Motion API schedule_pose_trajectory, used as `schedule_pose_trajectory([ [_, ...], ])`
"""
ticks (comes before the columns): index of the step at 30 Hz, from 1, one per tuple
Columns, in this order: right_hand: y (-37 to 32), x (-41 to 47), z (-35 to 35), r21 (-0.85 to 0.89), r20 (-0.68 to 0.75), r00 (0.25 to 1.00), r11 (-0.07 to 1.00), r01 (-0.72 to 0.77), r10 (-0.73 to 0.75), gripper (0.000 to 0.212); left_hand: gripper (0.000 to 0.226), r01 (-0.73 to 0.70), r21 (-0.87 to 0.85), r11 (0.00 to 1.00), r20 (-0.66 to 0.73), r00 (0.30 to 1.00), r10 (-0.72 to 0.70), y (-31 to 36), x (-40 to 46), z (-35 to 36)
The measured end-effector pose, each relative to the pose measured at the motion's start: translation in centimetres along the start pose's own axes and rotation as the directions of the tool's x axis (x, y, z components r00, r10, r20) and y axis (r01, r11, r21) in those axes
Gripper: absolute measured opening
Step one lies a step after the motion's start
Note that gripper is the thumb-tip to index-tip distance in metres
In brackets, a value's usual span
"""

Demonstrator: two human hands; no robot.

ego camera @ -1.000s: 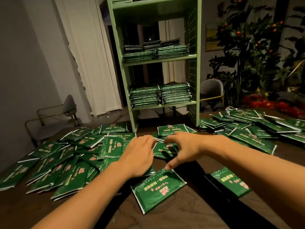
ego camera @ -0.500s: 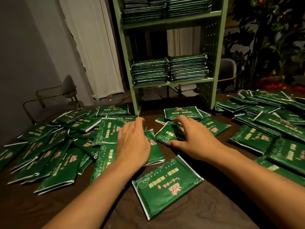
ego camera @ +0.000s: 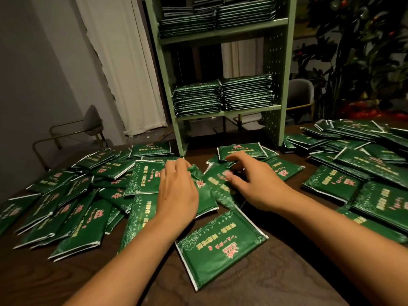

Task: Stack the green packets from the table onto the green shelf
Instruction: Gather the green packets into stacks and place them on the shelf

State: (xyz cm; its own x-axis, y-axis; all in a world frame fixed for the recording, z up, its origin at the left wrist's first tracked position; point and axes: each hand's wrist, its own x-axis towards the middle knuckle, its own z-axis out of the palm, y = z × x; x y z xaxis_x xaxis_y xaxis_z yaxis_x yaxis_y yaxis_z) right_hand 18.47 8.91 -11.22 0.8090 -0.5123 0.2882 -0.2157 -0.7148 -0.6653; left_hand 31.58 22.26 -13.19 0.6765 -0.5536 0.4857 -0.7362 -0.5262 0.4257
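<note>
Green packets with pink print lie scattered over the dark wooden table point(ego camera: 287, 274); one lies alone near me point(ego camera: 220, 248). My left hand point(ego camera: 176, 193) rests flat on a packet point(ego camera: 205, 195) in the middle pile, whose edge crumples up beside my fingers. My right hand point(ego camera: 256, 184) curls over a neighbouring packet point(ego camera: 217, 177), thumb and fingers pinching it; that spot is blurred. The green shelf point(ego camera: 227, 113) stands at the table's far edge, with two neat packet stacks point(ego camera: 223, 96) on its lower board and more on the board above.
Heaps of packets cover the table's left point(ego camera: 66, 206) and right point(ego camera: 364, 173) sides. A chair point(ego camera: 92, 122) stands at the left by a white curtain point(ego camera: 125, 62). Another chair point(ego camera: 300, 93) and a dark plant point(ego camera: 364, 51) are behind the shelf.
My view has moved closer to the shelf and tilted down. Both hands have slid forward over the middle pile, and my right hand has closed round a packet there.
</note>
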Motion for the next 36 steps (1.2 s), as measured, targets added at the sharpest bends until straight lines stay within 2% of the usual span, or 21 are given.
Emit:
schedule_pose_trajectory([
  [2, -0.7, -0.3, 0.3, 0.118, 0.066, 0.996, 0.992, 0.047, -0.055, 0.046, 0.005, 0.03, -0.051, 0.998, -0.027, 0.999, -0.031, 0.3, 0.0, -0.3],
  [3, -1.1, -0.3, 0.4, 0.142, 0.096, 0.993, 0.988, 0.055, -0.069, 0.055, 0.004, 0.031, -0.057, 0.998, -0.033, 0.999, -0.033, 0.4, 0.1, -0.4],
  [5, -1.6, -0.4, 0.7, 0.093, 0.149, 0.986, 0.994, 0.061, -0.075, 0.078, 0.006, 0.022, -0.048, 0.999, -0.022, 0.999, -0.023, 0.5, 0.0, -0.6],
  [7, -1.5, -0.4, 1.0, 0.028, 0.151, 0.987, 0.998, 0.048, -0.051, 0.089, 0.007, -0.004, -0.071, 0.997, -0.025, 1.0, 0.002, 0.6, -0.1, -0.7],
  [9, -1.3, -0.2, 0.9, 0.076, 0.094, 0.994, 0.996, 0.042, -0.049, 0.083, 0.006, -0.029, -0.143, 0.989, -0.033, 0.999, 0.024, 0.6, -0.1, -0.8],
  [13, -0.7, 0.2, -0.3, 0.211, -0.108, 0.99, 0.971, 0.115, -0.094, 0.071, 0.005, -0.029, -0.356, 0.934, -0.053, 0.999, 0.011, 0.2, 0.4, -1.1],
  [15, -0.5, 0.2, -0.9, 0.226, -0.145, 0.983, 0.964, 0.14, -0.109, 0.071, 0.024, 0.024, -0.42, 0.907, -0.004, 1.0, -0.028, -0.1, 0.5, -1.3],
  [18, -0.1, 0.2, -1.2, 0.25, -0.079, 0.99, 0.959, 0.133, -0.117, 0.071, 0.069, 0.14, -0.54, 0.83, 0.137, 0.988, -0.078, -0.2, 0.8, -1.6],
  [20, 0.2, 0.2, -1.1, 0.303, 0.007, 0.993, 0.946, 0.112, -0.119, 0.075, 0.076, 0.214, -0.604, 0.768, 0.221, 0.971, -0.096, -0.5, 0.9, -1.5],
  [23, 0.4, 0.0, -0.9, 0.228, 0.074, 0.989, 0.967, 0.109, -0.129, 0.081, 0.066, 0.192, -0.562, 0.804, 0.249, 0.967, -0.057, -0.4, 0.5, -1.5],
  [25, 0.5, -0.1, -0.7, 0.119, 0.06, 0.991, 0.986, 0.114, -0.122, 0.081, 0.067, 0.165, -0.551, 0.818, 0.238, 0.971, -0.035, -0.3, 0.3, -1.5],
  [27, 0.6, -0.1, -0.7, 0.087, 0.039, 0.993, 0.991, 0.105, -0.109, 0.078, 0.068, 0.153, -0.561, 0.813, 0.243, 0.97, -0.015, -0.2, 0.2, -1.7],
  [29, 0.7, 0.1, -0.8, 0.13, 0.013, 0.995, 0.986, 0.101, -0.104, 0.075, 0.063, 0.129, -0.576, 0.807, 0.246, 0.969, 0.02, -0.2, 0.1, -1.9],
  [32, 0.7, 0.2, -0.9, 0.241, -0.006, 0.996, 0.966, 0.088, -0.09, 0.074, 0.034, 0.084, -0.619, 0.78, 0.231, 0.97, 0.078, 0.1, 0.1, -2.6],
  [34, 0.5, 0.1, -0.8, 0.286, -0.016, 0.996, 0.955, 0.084, -0.082, 0.07, 0.024, 0.117, -0.68, 0.724, 0.251, 0.965, 0.08, 0.1, 0.2, -3.1],
  [36, 0.2, 0.1, -0.8, 0.371, -0.032, 0.997, 0.926, 0.071, -0.063, 0.065, 0.028, 0.184, -0.76, 0.623, 0.278, 0.959, 0.056, 0.0, 0.3, -3.5],
])
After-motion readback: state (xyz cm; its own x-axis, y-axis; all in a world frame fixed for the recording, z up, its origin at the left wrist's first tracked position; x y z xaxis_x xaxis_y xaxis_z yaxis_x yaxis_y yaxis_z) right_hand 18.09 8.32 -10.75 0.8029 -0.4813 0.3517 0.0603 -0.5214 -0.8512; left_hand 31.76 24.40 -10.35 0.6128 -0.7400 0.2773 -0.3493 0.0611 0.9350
